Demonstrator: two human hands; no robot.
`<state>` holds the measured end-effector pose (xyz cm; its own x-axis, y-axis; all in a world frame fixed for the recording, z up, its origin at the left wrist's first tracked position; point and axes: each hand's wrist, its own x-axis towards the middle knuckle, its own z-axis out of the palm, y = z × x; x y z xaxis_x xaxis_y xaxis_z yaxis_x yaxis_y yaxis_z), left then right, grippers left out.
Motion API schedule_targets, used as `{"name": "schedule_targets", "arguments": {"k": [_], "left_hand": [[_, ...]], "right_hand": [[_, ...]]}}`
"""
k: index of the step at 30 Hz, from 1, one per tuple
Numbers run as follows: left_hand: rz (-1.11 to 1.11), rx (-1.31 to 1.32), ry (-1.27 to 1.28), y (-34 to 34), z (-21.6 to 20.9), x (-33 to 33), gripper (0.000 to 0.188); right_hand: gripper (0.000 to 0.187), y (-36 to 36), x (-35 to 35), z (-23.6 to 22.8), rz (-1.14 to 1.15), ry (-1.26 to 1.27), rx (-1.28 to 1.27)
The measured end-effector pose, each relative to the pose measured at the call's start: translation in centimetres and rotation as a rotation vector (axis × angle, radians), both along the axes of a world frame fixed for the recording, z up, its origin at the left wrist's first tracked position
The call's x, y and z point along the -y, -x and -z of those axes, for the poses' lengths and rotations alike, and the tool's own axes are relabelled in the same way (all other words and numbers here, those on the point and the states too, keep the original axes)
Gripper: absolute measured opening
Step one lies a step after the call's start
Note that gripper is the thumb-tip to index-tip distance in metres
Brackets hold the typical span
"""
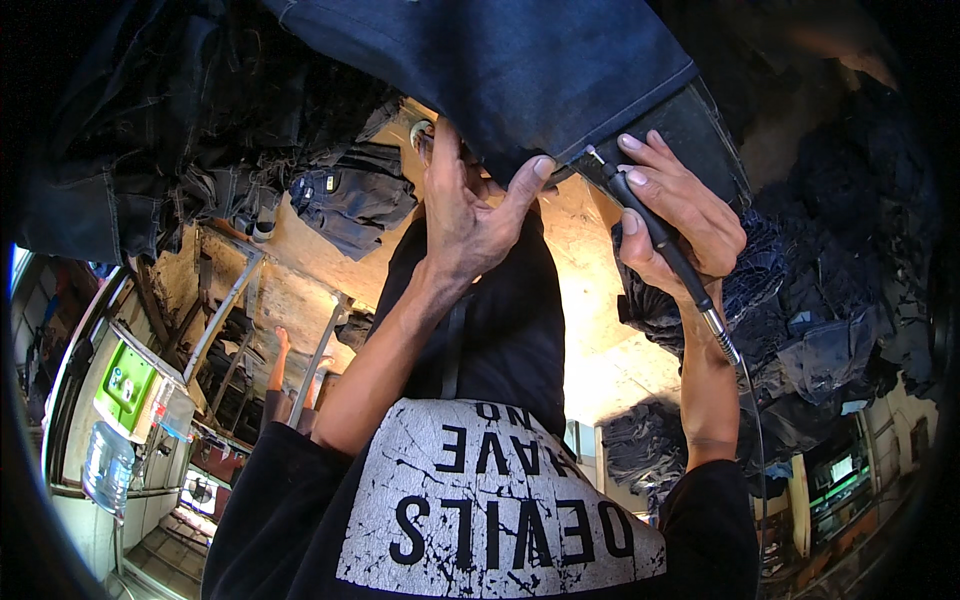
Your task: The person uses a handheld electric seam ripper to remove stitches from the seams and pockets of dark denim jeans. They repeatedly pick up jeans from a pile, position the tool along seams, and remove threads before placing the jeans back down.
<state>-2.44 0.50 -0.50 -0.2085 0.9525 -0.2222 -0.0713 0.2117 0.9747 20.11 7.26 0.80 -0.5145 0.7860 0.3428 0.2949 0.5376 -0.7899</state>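
Observation:
A dark blue denim garment (500, 70) hangs across the top of the view, its stitched hem running along the lower edge. My left hand (470, 215) is closed on the lower corner of that hem; the thumb lies against the edge and some fingers are partly hidden by the cloth. My right hand (690, 215) grips a black pen-shaped rotary tool (652, 222) like a thick pencil. The tool's thin metal tip points at the hem, close to my left thumb; whether it touches the cloth I cannot tell. A cable (750, 400) runs down from its back end.
Dark denim garments lie heaped at the left (130, 190) and at the right (800, 290). A folded pair of jeans (350, 200) rests on the tan floor (590, 260). Farther left are another person's arm (279, 350), metal bars, a green tray (128, 385) and a clear water bottle (108, 465).

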Motion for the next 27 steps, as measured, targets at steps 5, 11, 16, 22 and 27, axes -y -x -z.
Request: {"name": "schedule_targets", "arguments": {"k": [5, 11, 16, 22, 27], "left_hand": [[-0.005, -0.016, -0.039, -0.02, 0.34, 0.05, 0.069], [0.004, -0.067, -0.005, 0.12, 0.43, 0.15, 0.071], [-0.004, -0.063, 0.000, 0.01, 0.32, 0.11, 0.070], [-0.009, -0.056, 0.026, 0.13, 0.45, 0.15, 0.066], [0.004, -0.027, 0.043, -0.22, 0.30, 0.65, 0.067]], "right_hand": [[0.034, 0.00, -0.10, 0.02, -0.002, -0.015, 0.015], [0.035, -0.04, -0.09, -0.09, 0.005, -0.010, 0.015], [0.028, -0.21, -0.16, -0.09, 0.023, -0.005, 0.026], [0.030, -0.13, -0.27, 0.15, 0.049, -0.022, 0.008], [0.030, -0.50, 0.09, -0.36, 0.070, -0.014, 0.004]]}}
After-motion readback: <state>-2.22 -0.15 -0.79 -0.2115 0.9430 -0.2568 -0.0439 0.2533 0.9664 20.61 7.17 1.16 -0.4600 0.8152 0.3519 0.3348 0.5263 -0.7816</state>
